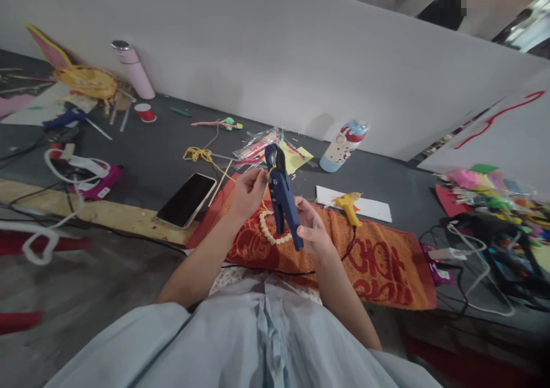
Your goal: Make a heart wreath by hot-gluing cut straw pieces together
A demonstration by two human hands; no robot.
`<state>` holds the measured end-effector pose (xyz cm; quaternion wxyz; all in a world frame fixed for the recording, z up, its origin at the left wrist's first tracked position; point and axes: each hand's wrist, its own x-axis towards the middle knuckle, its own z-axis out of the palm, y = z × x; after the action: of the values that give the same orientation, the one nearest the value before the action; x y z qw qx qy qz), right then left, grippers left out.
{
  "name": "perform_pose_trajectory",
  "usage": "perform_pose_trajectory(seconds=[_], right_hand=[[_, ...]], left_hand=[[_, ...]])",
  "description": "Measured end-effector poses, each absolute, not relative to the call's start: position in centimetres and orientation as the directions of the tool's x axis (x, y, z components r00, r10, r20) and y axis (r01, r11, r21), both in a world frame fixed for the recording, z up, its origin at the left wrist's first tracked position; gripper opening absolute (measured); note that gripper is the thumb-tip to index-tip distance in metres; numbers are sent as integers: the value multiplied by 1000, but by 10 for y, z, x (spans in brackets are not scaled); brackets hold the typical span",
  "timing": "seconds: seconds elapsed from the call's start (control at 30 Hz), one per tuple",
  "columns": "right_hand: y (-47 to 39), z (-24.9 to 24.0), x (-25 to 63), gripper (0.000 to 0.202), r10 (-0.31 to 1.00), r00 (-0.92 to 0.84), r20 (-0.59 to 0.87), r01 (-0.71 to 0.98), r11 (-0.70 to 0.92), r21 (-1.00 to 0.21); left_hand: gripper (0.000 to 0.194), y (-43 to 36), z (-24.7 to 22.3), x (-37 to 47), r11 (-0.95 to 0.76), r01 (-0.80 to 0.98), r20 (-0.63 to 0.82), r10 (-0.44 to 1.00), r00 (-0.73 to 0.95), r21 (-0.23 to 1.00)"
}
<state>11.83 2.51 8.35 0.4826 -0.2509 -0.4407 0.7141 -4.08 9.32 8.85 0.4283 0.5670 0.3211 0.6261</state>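
Note:
Both my hands are raised over an orange and red towel. My right hand is closed around the lower handle of dark blue pliers, which point up and away. Beside their head, my left hand has its fingers pinched together on a yellow cord. The cord runs from a loose bundle on the table to this hand and shows at the pliers' jaws; its exact path there is hard to see. Below the hands, a ring of small white beads lies on the towel, partly hidden by the pliers.
A black phone lies left of the towel. A yellow glue gun rests on a white strip at right, its black cable crossing the towel. A patterned bottle stands behind, near the grey partition. Power strips with cables sit at left and right.

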Motion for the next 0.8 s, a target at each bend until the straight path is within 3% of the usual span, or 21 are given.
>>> perform_pose_trajectory(seconds=[0.47,0.67,0.8], right_hand=[[29,71,107,52,960,-261,97,-525,-56,-849],[24,77,113,55,920,-384,75,-482,-130,-866],[26,79,116,58,924,-375,72,-474,-125,-871]], left_hand=[[55,97,78,-42,-443,-73,445,896,11,894],[52,95,78,-42,-445,-61,447,894,39,894],[54,94,81,-42,-459,-73,462,887,22,885]])
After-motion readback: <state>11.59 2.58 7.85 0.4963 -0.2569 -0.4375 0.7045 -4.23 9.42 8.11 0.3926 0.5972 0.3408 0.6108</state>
